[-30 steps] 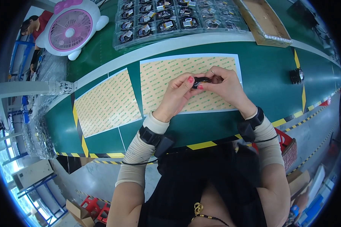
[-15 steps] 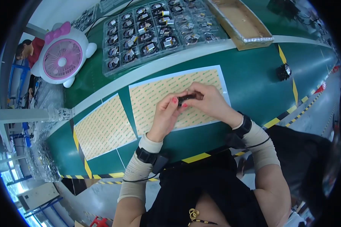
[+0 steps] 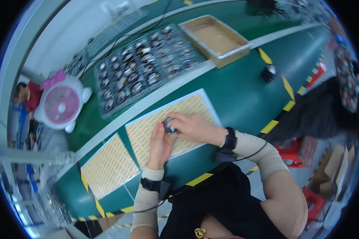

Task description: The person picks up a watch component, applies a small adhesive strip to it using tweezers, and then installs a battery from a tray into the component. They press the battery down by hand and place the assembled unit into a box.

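Note:
Both my hands meet over a white-edged sheet of small tan stickers [image 3: 195, 106] on the green table. My left hand [image 3: 159, 145] and my right hand [image 3: 191, 127] together pinch a small round dark part [image 3: 168, 124] with a pale face, held just above the sheet. Each wrist wears a black band with a cord, and both forearms are in beige sleeves.
A second sticker sheet [image 3: 109, 167] lies to the left. Behind are a clear tray of several round dark parts [image 3: 141, 77], a shallow cardboard box [image 3: 215, 38], a pink and white desk fan [image 3: 62, 104] and one loose dark part [image 3: 269, 73]. Another person sits far left.
The view has tilted and swung, so the table now runs diagonally. My hands stay together on the small part over the same sheet, turning it so its round face shows.

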Demonstrator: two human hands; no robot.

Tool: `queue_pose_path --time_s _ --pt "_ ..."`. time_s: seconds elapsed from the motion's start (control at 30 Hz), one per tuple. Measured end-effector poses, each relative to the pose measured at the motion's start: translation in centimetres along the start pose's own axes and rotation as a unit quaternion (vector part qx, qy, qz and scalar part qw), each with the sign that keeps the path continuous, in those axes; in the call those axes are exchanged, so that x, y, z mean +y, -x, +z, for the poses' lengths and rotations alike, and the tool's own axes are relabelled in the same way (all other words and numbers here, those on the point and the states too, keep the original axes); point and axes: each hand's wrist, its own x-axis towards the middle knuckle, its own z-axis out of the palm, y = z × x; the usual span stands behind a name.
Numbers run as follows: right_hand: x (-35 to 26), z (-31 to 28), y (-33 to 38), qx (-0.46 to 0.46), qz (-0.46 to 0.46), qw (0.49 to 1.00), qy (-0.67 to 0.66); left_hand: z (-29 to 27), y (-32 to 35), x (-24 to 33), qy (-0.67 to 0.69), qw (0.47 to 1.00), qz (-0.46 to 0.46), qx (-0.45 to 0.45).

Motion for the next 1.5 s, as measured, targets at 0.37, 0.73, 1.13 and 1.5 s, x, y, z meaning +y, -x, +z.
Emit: queue_pose_path --time_s 0.37,0.73,1.13,1.5 --pt "9.4 -20.7 4.8 0.202 0.303 0.881 0.302 1.5 0.3 0.5 -0.032 0.996 -0.042 -0.074" --pt "11.2 -19.1 2.0 0.195 0.262 0.869 0.371 1.5 0.0 0.7 -0.038 0.997 -0.036 -0.054" --pt "25.0 2.0 -20.6 0.005 0.202 0.944 0.262 1.2 0.2 0.7 0.004 0.995 -0.082 -0.055" --pt "31.5 5.6 -25.4 0.018 0.292 0.892 0.343 0.9 -0.2 1.4 0.023 0.991 -0.119 -0.061"
